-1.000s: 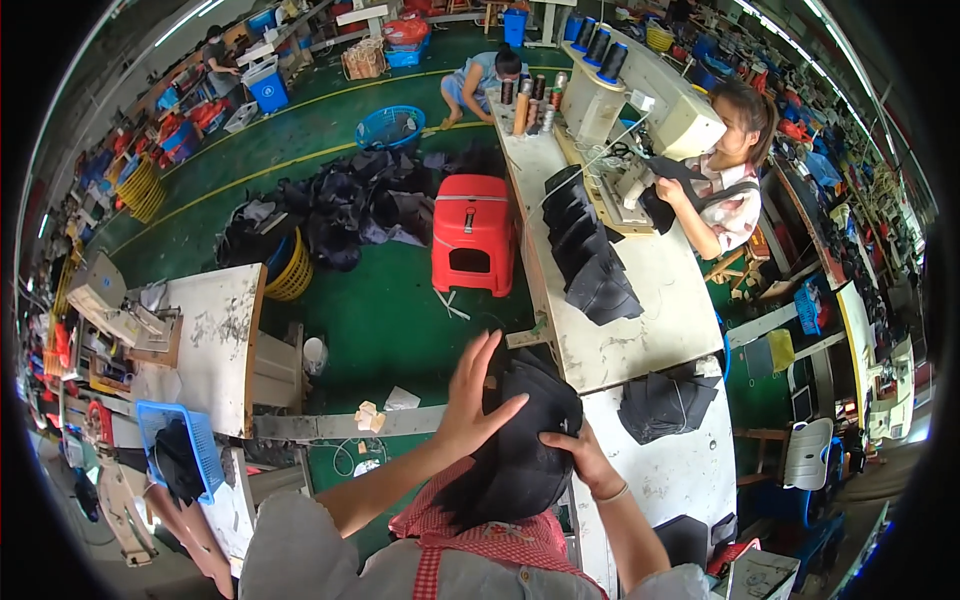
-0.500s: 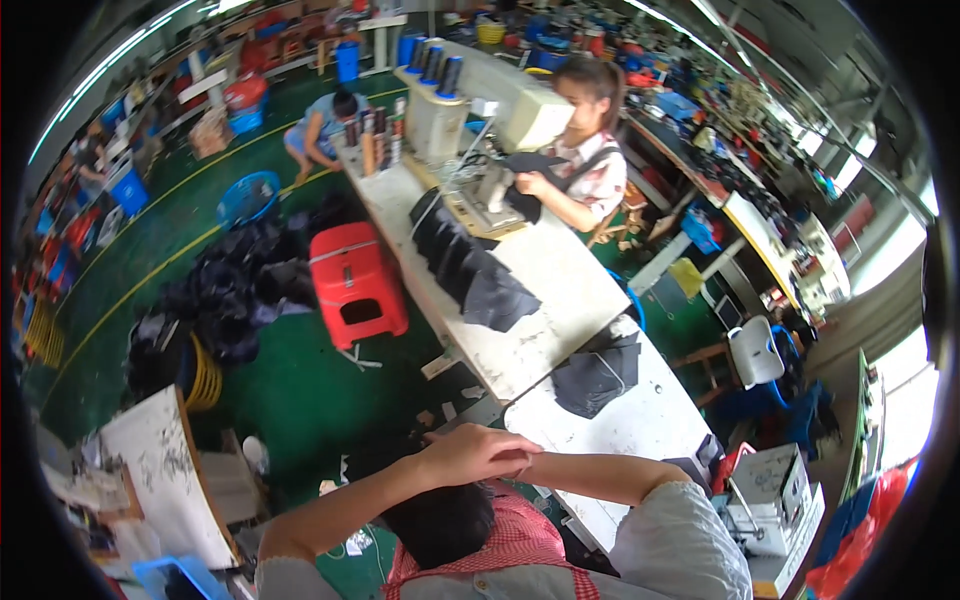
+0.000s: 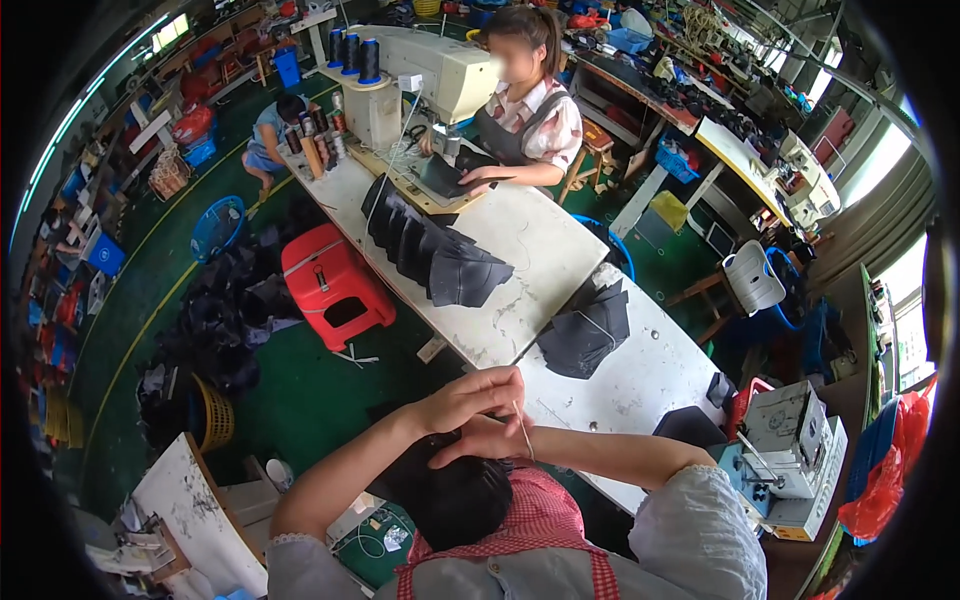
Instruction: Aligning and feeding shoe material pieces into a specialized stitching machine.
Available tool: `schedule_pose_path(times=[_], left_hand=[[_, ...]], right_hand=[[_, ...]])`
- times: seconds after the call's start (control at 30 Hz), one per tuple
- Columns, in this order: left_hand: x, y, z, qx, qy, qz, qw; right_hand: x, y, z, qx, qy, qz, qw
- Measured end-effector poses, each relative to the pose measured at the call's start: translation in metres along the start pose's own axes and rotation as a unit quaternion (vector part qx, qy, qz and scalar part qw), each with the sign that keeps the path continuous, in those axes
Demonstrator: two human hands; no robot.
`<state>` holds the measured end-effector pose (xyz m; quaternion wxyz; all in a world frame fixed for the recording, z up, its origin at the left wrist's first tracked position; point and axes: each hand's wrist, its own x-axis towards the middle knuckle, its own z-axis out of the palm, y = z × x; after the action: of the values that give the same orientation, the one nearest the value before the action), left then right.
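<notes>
My left hand point(image 3: 470, 396) is closed, its fingertips pinching a thin pale strand point(image 3: 523, 430). The strand stretches down to the wrist of my right hand point(image 3: 484, 438); whether it loops round the wrist I cannot tell. My right hand lies just under the left one. Its visible digit is stretched out over a dark, rounded black mass point(image 3: 455, 505), and the rest of its fingers are partly covered. What the black mass is I cannot make out. A red checked apron point(image 3: 535, 510) shows on my front.
Ahead stands a white table point(image 3: 640, 410) with stacked black pieces point(image 3: 588, 335). Beyond it, a person point(image 3: 535, 110) handles dark material at a sewing machine point(image 3: 430, 70). Left are a red stool point(image 3: 335, 285) and a dark fabric heap point(image 3: 225, 315); a grey-white machine point(image 3: 790, 450) stands right.
My left hand has lifted off my right wrist, drawing the pale strand up. My right hand shows more beneath it. The view has shifted, and the person opposite has moved the dark material.
</notes>
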<state>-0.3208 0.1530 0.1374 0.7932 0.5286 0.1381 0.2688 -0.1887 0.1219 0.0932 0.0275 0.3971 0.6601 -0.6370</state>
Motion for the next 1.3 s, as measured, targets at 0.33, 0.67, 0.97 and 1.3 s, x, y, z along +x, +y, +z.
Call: schedule_pose_path(times=[0.33,0.67,0.97,1.3], left_hand=[[-0.063,0.000,-0.084,0.266,0.222,0.075,0.935],[-0.115,-0.006,-0.035,0.172,0.275,0.176,0.929],[-0.031,-0.032,0.024,0.349,0.093,0.216,0.907],[0.144,-0.114,-0.088,0.190,0.196,0.043,0.961]], right_hand=[[-0.092,-0.005,-0.030,0.199,-0.027,-0.113,0.973],[-0.080,0.054,-0.033,0.440,0.265,-0.072,0.855],[-0.069,0.103,-0.033,0.518,0.401,-0.023,0.755],[-0.143,0.246,-0.051,0.698,0.474,-0.079,0.531]])
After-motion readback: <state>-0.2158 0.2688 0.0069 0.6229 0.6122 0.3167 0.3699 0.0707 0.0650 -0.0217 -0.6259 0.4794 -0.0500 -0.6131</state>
